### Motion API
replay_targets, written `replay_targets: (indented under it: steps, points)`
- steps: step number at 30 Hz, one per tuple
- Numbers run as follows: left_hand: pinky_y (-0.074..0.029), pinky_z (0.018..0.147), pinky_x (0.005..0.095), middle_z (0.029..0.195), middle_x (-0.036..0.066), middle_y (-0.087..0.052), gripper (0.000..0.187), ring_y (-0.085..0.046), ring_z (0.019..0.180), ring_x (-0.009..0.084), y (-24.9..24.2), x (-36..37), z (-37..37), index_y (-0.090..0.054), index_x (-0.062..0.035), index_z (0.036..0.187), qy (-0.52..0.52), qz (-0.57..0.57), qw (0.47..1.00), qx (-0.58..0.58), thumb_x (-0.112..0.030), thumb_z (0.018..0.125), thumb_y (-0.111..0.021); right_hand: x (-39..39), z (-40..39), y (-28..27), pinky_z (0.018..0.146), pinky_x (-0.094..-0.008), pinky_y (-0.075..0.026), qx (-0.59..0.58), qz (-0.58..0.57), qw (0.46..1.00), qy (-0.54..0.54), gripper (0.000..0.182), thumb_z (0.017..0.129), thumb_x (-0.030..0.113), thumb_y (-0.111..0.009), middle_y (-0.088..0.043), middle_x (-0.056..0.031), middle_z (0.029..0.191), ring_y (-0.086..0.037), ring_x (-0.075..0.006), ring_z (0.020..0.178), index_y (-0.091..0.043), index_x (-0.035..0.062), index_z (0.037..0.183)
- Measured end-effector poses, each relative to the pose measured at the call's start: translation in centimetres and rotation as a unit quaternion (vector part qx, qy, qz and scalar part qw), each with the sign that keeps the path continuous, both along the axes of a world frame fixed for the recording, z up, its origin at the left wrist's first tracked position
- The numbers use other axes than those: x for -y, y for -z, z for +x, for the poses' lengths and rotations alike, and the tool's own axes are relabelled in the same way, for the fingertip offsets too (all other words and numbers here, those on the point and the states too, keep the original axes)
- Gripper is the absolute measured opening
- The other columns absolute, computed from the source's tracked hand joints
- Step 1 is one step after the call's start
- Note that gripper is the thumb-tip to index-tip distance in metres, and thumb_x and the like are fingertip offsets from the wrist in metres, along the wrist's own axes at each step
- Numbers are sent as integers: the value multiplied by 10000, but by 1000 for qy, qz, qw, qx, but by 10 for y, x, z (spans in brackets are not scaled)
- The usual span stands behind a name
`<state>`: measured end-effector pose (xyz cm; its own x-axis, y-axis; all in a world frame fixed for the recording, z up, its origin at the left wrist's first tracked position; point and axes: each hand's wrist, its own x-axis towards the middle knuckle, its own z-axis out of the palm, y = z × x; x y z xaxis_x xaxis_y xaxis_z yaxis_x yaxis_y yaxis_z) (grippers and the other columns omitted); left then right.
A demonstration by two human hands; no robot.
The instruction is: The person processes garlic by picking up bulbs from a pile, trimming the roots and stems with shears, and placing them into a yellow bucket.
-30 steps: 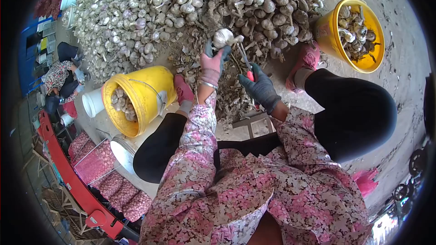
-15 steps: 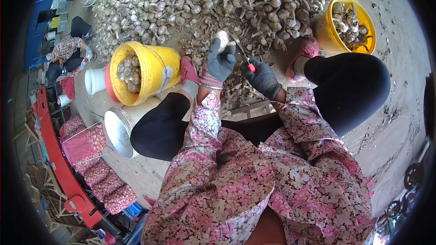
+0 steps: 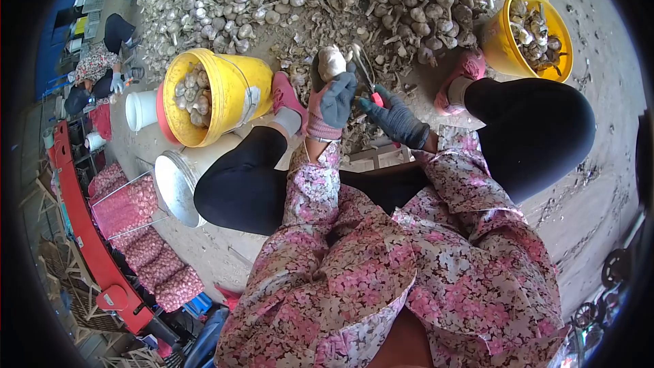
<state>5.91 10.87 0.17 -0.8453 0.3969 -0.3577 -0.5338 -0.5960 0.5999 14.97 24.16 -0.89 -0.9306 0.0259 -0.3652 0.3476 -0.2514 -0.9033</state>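
Note:
A whitish garlic bulb (image 3: pixel 332 63) sits in my left hand (image 3: pixel 335 101), which wears a grey and pink glove with its fingers wrapped round the bulb. Just to the right, my right hand (image 3: pixel 397 120), in a grey glove, grips clippers (image 3: pixel 377 99) with red handles. Their metal blades point up beside the bulb, apparently apart from it. Beyond both hands lies a large heap of garlic (image 3: pixel 272 0), with loose skins and stalks at its near edge.
Yellow buckets holding garlic stand at the left (image 3: pixel 235 92) and right (image 3: pixel 504 41). White buckets (image 3: pixel 142 110) are farther left. Another person (image 3: pixel 99 68) sits at the upper left. Filled pink net bags (image 3: pixel 146 238) lie beside a red beam (image 3: pixel 88 238).
My left hand has turned, so the bulb now shows more fully above the fingers. The clippers have shifted slightly relative to the bulb. The other person's hands have moved.

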Motion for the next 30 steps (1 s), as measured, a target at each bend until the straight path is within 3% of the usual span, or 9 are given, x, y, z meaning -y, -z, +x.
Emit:
replay_targets:
  steps: [7,9,17,19,21,24,27,28,30]
  points:
    - [-502,892,332,1293,58,-436,797,-488,1149,199,-29,-6,-9,-343,-117,1377,131,-287,908,-276,72,679,-679,-9,-6,5,759,-287,-465,97,13,993,-58,507,858,342,-651,-597,-54,934,-529,-103,875,-497,-15,1183]
    - [-490,910,319,1290,60,-432,818,-490,1143,198,-32,-5,-10,-343,-105,1376,131,-244,934,-223,96,654,-671,-7,-10,2,536,-244,-430,23,-22,999,-10,318,892,307,-621,-540,1,756,-497,-75,623,-539,40,1044]
    - [-490,784,274,1126,50,-530,649,-568,938,160,6,9,-11,-382,-117,1340,78,-134,982,-111,17,767,-654,7,-8,-16,429,-288,-418,201,-266,943,-5,310,874,377,-617,-469,26,566,-450,-115,431,-557,74,898]
    - [-531,833,359,1205,106,-529,616,-584,1027,247,23,12,-9,-369,-130,1358,16,209,978,-23,14,806,-603,4,-8,0,432,-281,-420,239,-503,827,82,285,899,360,-578,-474,27,576,-443,-111,435,-558,76,890]
    - [-555,769,338,1214,111,-525,598,-605,979,245,17,21,-7,-383,-155,1344,-3,242,970,5,45,818,-585,-10,-9,1,428,-279,-416,288,-612,727,119,261,912,337,-557,-488,17,586,-457,-119,452,-570,80,960]
    - [-573,718,307,1190,111,-538,645,-582,1032,237,-26,18,-5,-368,-122,1346,21,3,998,-51,116,778,-562,-19,-9,2,516,-266,-454,154,-125,977,77,319,903,303,-581,-541,-5,701,-510,-109,544,-545,42,1082]
    - [-541,813,334,1225,102,-516,705,-576,1042,234,-34,12,-6,-341,-90,1357,37,-184,975,-115,111,735,-607,-21,-4,-21,575,-301,-475,-127,216,965,82,468,833,270,-662,-595,-85,838,-578,-206,648,-494,10,1185]
    - [-473,915,327,1259,99,-478,809,-548,1078,219,-27,13,-8,-329,-58,1357,66,-415,846,-328,81,655,-706,-31,-3,-45,664,-410,-475,-167,439,882,42,641,743,348,-700,-597,-173,855,-596,-319,738,-460,23,1240]
    - [-439,948,319,1259,104,-475,841,-528,1102,212,-26,9,0,-332,-41,1351,55,-427,848,-308,60,623,-742,-33,1,-46,712,-424,-468,-148,493,857,7,694,716,323,-720,-598,-184,916,-587,-347,803,-437,8,1265]
